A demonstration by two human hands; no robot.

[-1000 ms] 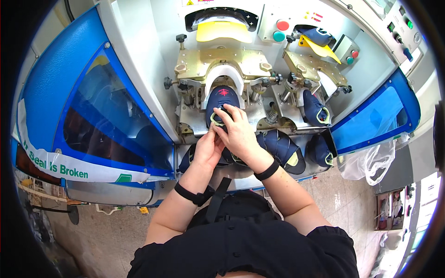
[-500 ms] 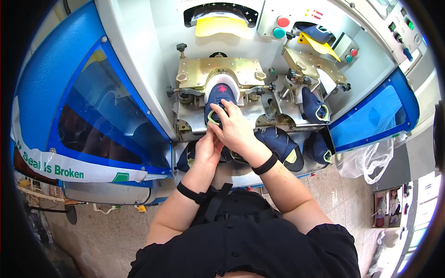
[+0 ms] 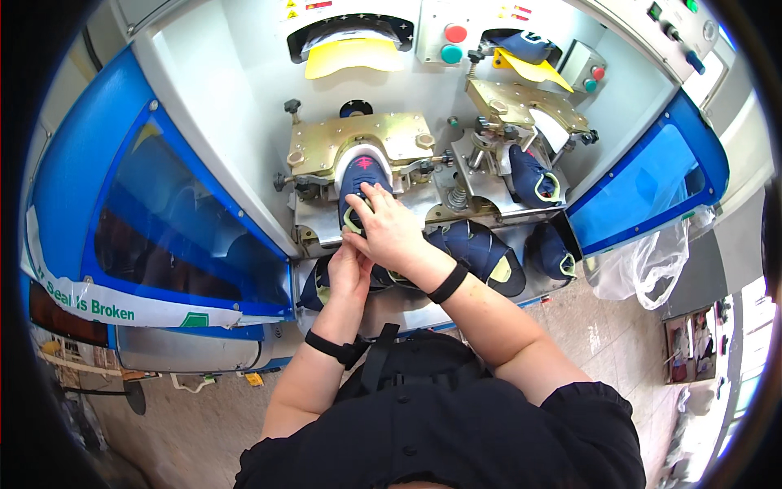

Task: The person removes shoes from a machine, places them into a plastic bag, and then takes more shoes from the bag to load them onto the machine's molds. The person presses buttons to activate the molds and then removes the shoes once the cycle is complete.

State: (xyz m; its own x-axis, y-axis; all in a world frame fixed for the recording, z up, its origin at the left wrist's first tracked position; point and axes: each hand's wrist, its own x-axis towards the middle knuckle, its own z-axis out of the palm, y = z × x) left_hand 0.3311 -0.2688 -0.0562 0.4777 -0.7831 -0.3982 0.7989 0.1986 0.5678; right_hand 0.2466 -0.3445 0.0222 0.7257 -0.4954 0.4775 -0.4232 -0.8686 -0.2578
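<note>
A navy shoe upper [image 3: 362, 170] with a red mark on it lies toe-first in the curved white-lined recess of a brass-coloured clamp plate [image 3: 358, 133]. My right hand [image 3: 389, 231] lies over its lace area, fingers bent and thumb toward the pale green collar. Just below, the fingers of my left hand [image 3: 349, 273] pinch at the heel end, where the two hands meet and hide part of the upper. On the second station to the right, another navy upper [image 3: 531, 181] sits beside a similar metal plate [image 3: 529, 104].
Several more navy uppers [image 3: 476, 251] lie along the metal front tray [image 3: 415, 307]. Yellow curved flaps [image 3: 355, 59] and button boxes [image 3: 444, 37] are on the machine's back wall. Blue windowed panels [image 3: 175, 228] flank the opening. A clear plastic bag [image 3: 643, 273] hangs at the right.
The view has shifted, so the machine and my hands appear farther left. Both hands stay on the same upper, which remains in the recess.
</note>
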